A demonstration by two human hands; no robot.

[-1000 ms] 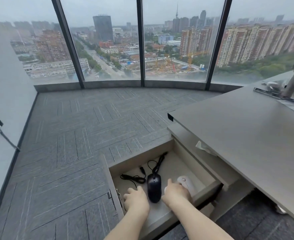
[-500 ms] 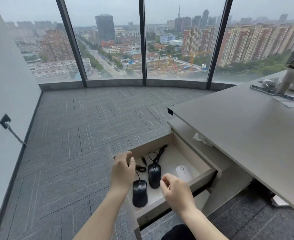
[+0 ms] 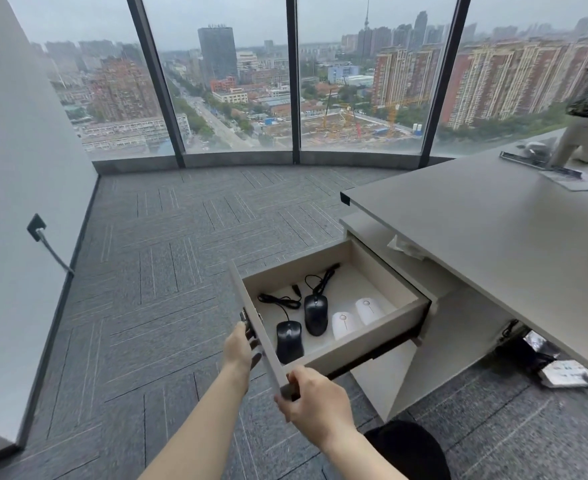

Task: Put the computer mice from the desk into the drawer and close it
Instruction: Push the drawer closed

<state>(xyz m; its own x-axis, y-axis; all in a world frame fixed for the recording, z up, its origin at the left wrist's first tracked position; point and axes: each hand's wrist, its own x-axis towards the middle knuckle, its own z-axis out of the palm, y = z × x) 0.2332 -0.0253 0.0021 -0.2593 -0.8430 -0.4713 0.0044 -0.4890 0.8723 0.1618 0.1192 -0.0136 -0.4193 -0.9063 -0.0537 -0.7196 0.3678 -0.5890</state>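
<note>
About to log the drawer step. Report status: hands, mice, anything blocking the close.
Left hand and right hand on the front of the open drawer. Two black mice and two white mice inside. Cords in the drawer, nothing over the rim.

drawer (image 3: 368,337): smooth matt beige laminate board
black mice (image 3: 289,341): plastic, dull sheen; cords look rubbery
white mice (image 3: 343,323): smooth plastic, slightly glossy
desk (image 3: 493,237): matt grey-beige laminate top, right of frame
floor (image 3: 164,271): grey carpet tiles, rough woven texture
window frames (image 3: 154,81): dark matt metal, glass panes, upper frame
</note>
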